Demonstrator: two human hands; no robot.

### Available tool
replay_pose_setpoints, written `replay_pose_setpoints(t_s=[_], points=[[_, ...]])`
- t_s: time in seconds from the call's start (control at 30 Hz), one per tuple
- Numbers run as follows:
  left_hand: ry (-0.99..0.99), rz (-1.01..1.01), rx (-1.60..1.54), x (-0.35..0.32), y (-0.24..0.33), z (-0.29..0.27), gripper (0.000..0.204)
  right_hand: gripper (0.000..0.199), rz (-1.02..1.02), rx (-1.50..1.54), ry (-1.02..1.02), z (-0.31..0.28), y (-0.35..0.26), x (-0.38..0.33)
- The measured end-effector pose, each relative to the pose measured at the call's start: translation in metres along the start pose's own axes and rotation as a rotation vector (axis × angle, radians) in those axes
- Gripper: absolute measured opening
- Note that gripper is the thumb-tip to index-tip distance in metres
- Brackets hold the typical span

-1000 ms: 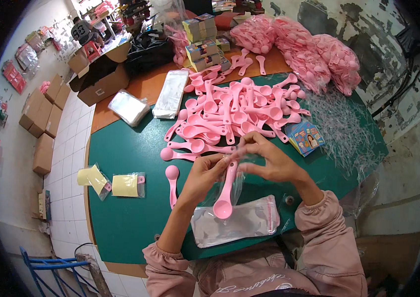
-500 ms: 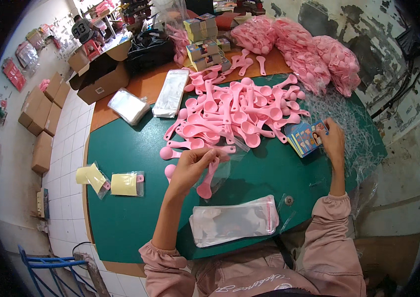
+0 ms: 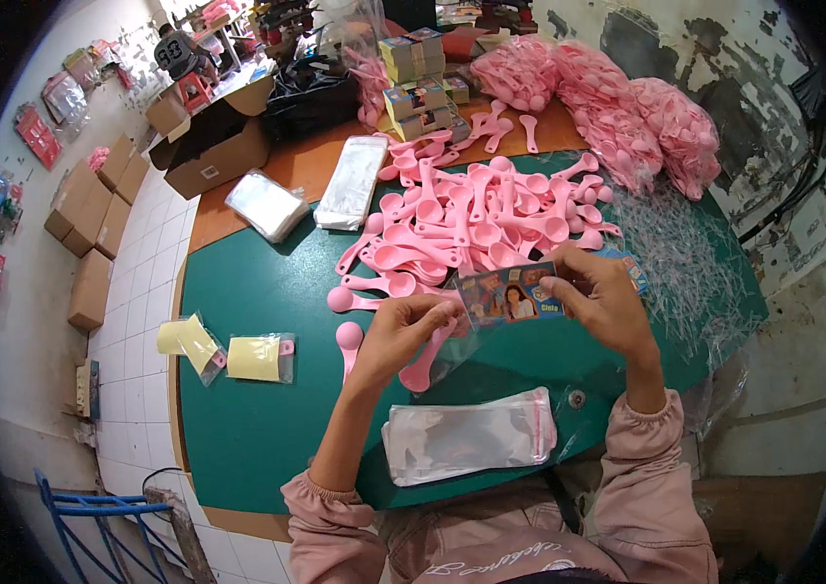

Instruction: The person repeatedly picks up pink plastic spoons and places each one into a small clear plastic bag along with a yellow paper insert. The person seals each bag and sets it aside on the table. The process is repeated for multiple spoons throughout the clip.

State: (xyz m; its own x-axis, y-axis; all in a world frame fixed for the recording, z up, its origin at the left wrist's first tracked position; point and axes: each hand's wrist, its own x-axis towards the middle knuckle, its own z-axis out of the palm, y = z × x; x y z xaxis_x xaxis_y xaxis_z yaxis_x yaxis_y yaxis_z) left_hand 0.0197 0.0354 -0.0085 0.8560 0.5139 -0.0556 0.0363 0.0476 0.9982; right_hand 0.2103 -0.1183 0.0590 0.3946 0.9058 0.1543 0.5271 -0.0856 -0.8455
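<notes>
My left hand pinches a clear plastic bag together with a pink measuring spoon, whose bowl hangs down. The spoon seems to lie inside the bag. Between the fingers of my right hand is a printed blue card, its left end at the bag's upper edge by my left fingertips. Partly hidden behind my right hand lies a stack of similar cards. A large heap of pink spoons spreads just beyond both hands. Nearer to me lies a pile of flat clear bags.
Packed bags with yellow cards lie at the left. Bag stacks, an open carton, bundled card stacks and sacks of pink spoons stand at the back. Plastic shreds cover the right side. Another person sits far left.
My right hand has lifted a card from the stack and brought it left to the bag. My left hand still holds bag and spoon, slightly farther right.
</notes>
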Motion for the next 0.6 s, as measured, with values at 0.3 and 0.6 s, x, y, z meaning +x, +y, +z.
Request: replay_pose_setpoints(t_s=[0.3,0.6], points=[[-0.030,0.012,-0.024,-0.004,0.007,0.002,0.024,0.013,-0.016,-0.040,-0.005,0.000,-0.007,0.001],[-0.143,-0.041,0.214,-0.005,0.003,0.012,0.029,0.014,-0.129,-0.168,-0.229,0.005,-0.004,0.006]])
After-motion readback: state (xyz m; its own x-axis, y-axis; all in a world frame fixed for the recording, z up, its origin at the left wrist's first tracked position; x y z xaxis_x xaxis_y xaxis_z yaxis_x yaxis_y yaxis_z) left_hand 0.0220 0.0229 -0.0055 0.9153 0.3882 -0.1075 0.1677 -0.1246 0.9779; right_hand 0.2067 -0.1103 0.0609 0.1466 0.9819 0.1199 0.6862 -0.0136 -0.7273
